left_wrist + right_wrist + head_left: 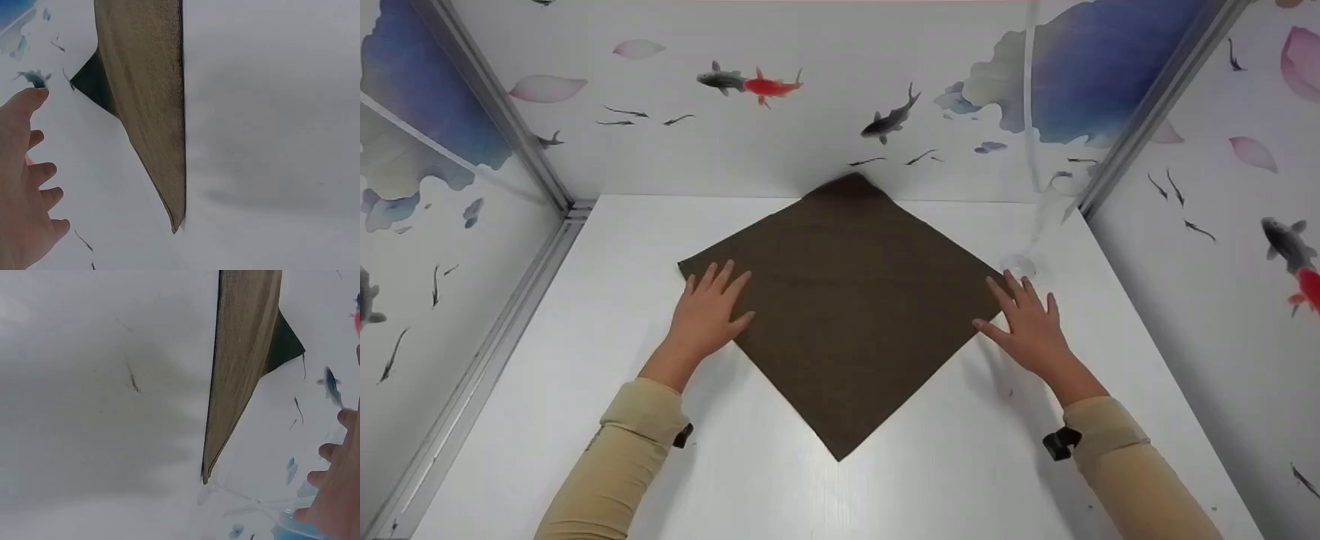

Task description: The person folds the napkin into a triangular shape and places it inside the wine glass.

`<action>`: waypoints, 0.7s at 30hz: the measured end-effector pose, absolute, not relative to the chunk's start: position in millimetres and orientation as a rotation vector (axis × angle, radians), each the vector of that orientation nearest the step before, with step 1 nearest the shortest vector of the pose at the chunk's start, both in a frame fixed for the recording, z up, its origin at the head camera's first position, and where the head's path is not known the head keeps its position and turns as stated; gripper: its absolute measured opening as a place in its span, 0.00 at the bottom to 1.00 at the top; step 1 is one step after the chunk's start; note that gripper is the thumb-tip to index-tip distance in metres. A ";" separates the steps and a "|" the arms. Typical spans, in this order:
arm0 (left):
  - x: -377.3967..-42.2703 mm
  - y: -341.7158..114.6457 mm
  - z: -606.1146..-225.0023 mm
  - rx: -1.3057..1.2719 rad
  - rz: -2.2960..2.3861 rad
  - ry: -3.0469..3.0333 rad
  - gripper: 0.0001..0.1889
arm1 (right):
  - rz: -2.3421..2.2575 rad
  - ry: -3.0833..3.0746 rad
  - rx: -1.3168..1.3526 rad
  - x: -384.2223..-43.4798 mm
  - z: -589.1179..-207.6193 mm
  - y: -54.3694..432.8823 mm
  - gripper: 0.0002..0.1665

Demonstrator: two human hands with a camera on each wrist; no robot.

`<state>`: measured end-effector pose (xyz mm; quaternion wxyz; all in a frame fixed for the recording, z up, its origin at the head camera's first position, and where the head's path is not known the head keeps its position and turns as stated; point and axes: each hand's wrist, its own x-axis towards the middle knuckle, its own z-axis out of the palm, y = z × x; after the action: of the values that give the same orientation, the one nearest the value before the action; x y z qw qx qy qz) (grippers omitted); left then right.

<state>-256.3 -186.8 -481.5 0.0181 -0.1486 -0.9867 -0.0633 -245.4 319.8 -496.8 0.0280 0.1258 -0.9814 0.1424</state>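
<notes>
A dark brown cloth [855,300] lies spread as a diamond on the white table, one corner pointing toward me. Its far corner stands up against the back wall. My left hand [706,311] is over the left corner, fingers straight and spread, with nothing held. In the left wrist view, the left hand [25,180] shows beside the cloth [152,101] with a gap between them. My right hand [1027,322] is at the right corner, its fingers also extended and overlapping the cloth's edge. The right wrist view shows the right hand [337,478] apart from the cloth [239,365].
Beyond the right corner is a clear, see-through object [1018,264] with a round end, close to my right fingertips. White panels [810,142] printed with fish and petals enclose the table [585,315] at the back and both sides, with grey metal frames at the corners.
</notes>
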 end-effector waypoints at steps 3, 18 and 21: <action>-254.9 -178.3 -482.8 -0.483 -0.184 -3.066 0.36 | 0.446 -3.009 0.419 -244.9 -499.9 314.2 0.49; -232.8 -138.5 -489.9 -0.733 -0.096 -2.882 0.24 | 0.522 -2.985 0.585 -240.6 -504.3 276.5 0.44; -225.0 -130.4 -495.6 -0.826 -0.062 -2.805 0.22 | 0.499 -3.009 0.637 -234.5 -506.4 269.5 0.44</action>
<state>-225.0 -130.4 -495.6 0.1082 -0.2808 -0.9534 -0.0210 -234.5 269.5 -506.4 0.0128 0.2045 -0.9656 0.1600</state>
